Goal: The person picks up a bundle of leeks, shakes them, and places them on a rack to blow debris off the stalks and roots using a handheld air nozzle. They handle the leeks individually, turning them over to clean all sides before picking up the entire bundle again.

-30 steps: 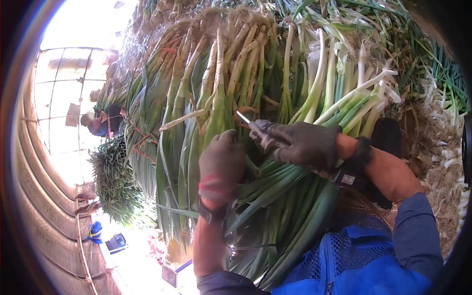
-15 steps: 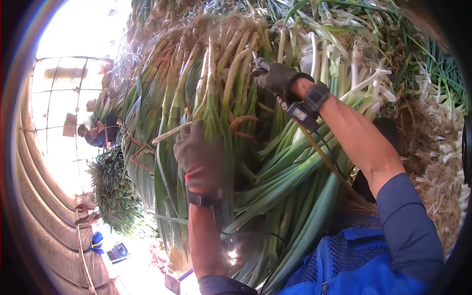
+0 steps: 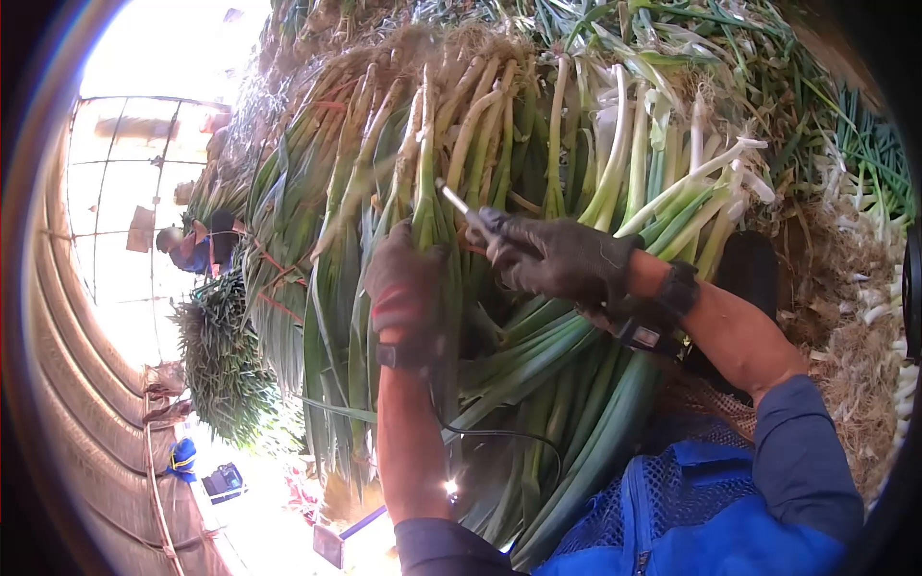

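Note:
My gloved left hand (image 3: 405, 280) is closed at the leafy part of a green onion (image 3: 424, 178), whose pale stem and roots point up and away from me. In my gloved right hand (image 3: 562, 257) is a dark-handled tool with a slim metal nozzle-like tip (image 3: 453, 200). That tip is beside the stems, just above and to the right of my left hand. Long green onions (image 3: 355, 206) with brownish roots lie side by side under both hands. To the right, whiter, cleaner-looking stalks (image 3: 615, 144) spread out, their leaves bending toward me.
Leaf scraps and stalks (image 3: 740, 67) heap up at the back. Dry roots and peelings (image 3: 845, 346) cover the right side. Another bundle of onions (image 3: 223, 350) stands at the left, near a bent-over person (image 3: 197, 248). A dark cable (image 3: 499, 432) runs from my left wrist.
My right hand has come down toward me with the tool, its tip now pointing left near my left hand. The left hand has shifted slightly right and up.

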The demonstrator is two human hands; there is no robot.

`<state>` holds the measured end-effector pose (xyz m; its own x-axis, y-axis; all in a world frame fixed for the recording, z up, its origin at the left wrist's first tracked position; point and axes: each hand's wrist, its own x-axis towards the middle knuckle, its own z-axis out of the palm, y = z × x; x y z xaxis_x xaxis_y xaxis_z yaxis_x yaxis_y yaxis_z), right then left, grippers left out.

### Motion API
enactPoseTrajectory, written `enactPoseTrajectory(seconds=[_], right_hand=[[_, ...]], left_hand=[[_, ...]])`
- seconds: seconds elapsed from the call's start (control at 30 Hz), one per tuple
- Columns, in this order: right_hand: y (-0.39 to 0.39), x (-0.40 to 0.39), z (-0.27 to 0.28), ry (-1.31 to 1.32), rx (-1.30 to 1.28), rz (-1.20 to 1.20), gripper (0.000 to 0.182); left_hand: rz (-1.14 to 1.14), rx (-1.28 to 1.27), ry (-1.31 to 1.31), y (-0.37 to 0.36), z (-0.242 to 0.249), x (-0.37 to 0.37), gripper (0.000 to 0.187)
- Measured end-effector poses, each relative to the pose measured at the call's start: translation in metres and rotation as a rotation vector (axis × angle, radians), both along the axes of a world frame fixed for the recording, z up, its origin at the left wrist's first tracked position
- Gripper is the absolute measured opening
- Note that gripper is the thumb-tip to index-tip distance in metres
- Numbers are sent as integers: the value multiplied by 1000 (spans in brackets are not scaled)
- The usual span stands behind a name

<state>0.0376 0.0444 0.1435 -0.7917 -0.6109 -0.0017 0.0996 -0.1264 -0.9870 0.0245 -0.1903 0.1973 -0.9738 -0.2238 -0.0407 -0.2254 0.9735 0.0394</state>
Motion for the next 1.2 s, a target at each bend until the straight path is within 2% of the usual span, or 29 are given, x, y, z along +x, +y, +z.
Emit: enactPoseTrajectory(seconds=[0.03,0.13,0.17,0.37,0.47,0.5,0.6,0.63,0.7,0.8,0.83,0.9,0.97,1.07,1.1,1.17,1.2], right_hand=[[-6,3,-14,67,4,45,49],[-16,-3,-12,187,189,-40,48],[-24,-16,-25,148,99,-32,49],[-38,-95,-31,266,211,-95,63],[-43,-123,-20,315,401,-158,66],[-45,-138,-21,275,451,-99,68],[-60,-173,-38,406,450,-244,57],[-70,-190,-49,503,499,-274,47],[-77,-225,-70,812,673,-170,41],[-83,-244,-82,941,686,-170,34],[-84,-240,-88,708,499,-219,34],[-72,-225,-78,527,467,-190,39],[-55,-203,-66,348,397,-178,44],[-25,-142,-46,295,221,-99,59],[-9,-114,-25,252,241,0,64],[12,-71,-16,101,122,166,65],[27,-48,-6,199,209,154,66]], left_hand=[[-4,5,2,-2,-1,-1,69],[-16,-3,8,-3,-5,-2,68],[-20,-20,15,-1,-6,-2,68],[-43,15,31,-4,-8,-1,63],[-41,71,27,-7,-10,-4,59],[-37,82,28,-9,-11,-4,58],[-44,169,32,-11,-9,-4,56],[-36,159,32,-10,-8,-4,56],[-18,140,30,-5,-5,-3,55],[1,221,-57,-5,-2,-5,49],[-2,222,-42,-3,0,-7,48],[-16,218,-31,3,4,-3,46],[-3,268,-13,1,2,-5,54],[-9,216,25,1,8,-5,60],[-17,177,38,2,11,-4,61],[-8,205,-11,2,20,-5,60],[-1,218,-36,3,24,-3,59]])
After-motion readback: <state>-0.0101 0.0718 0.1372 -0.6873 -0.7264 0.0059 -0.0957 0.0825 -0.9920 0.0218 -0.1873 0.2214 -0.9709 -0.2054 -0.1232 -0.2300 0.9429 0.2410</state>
